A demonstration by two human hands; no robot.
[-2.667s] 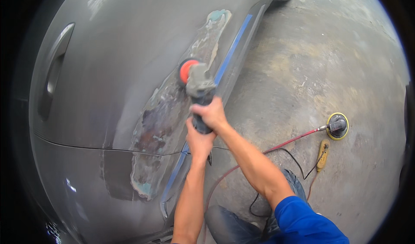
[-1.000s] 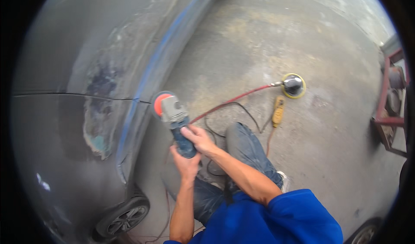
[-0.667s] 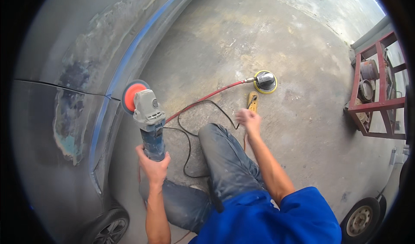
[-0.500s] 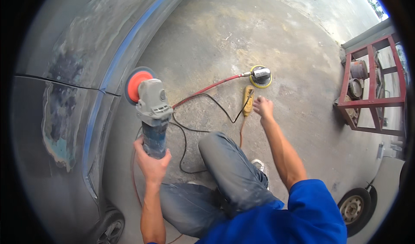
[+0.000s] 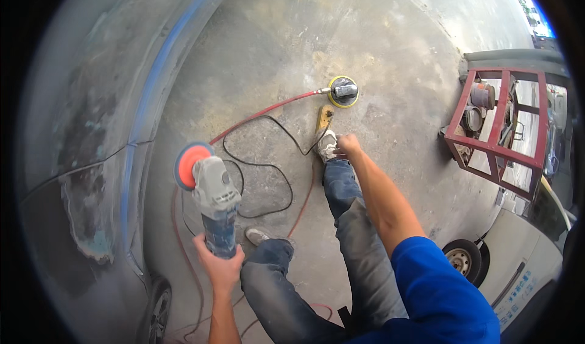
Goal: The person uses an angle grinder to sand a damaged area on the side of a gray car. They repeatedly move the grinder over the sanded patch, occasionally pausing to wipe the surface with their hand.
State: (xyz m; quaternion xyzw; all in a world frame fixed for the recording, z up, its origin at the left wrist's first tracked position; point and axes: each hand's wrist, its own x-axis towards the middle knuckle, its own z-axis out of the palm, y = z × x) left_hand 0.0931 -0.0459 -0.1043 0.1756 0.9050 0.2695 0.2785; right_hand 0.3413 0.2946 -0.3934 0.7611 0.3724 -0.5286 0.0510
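Note:
My left hand (image 5: 218,269) is wrapped round the blue-grey body of a power polisher (image 5: 219,213), held up off the floor beside the car. Its round orange-red pad (image 5: 194,163) faces toward the car body panel (image 5: 91,191), which has sanded, patchy filler and a blue tape line (image 5: 159,63). My right hand (image 5: 348,145) is closed with its fingers curled, and nothing shows in it. It hovers over my shoe (image 5: 327,145), close to a yellow power strip (image 5: 325,118) with a black cord plugged in. Just beyond lies a round, yellow-rimmed air sander (image 5: 345,92).
A red air hose (image 5: 268,108) runs from the sander across the floor. The black cord (image 5: 291,188) loops between the polisher and power strip. At the right stand a red metal rack (image 5: 506,121) with cans, and a pale vehicle with a wheel (image 5: 461,260).
My bent legs have straightened, and one shoe now stands by the power strip. My right hand has drawn back from beside the strip. The left hand keeps its grip on the polisher.

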